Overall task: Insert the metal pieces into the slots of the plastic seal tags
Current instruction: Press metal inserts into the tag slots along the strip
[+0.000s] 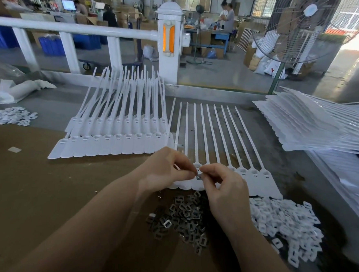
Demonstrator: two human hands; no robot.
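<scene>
A joined strip of white plastic seal tags (254, 179) lies flat in front of me, tails pointing away. My left hand (167, 169) and my right hand (223, 187) meet over the strip's left end. Between their fingertips they pinch one small metal piece (199, 177), just above a tag's slot. A heap of loose dark metal pieces (181, 218) lies under my wrists, close to the table's near side. The tags beneath my hands are partly hidden.
Strips of tags (119, 136) lie stacked at the left centre. A tall stack of tag strips (315, 124) fills the right. White plastic caps (285, 224) are heaped at the right, more caps (8, 113) at far left. A white railing (75, 28) stands behind.
</scene>
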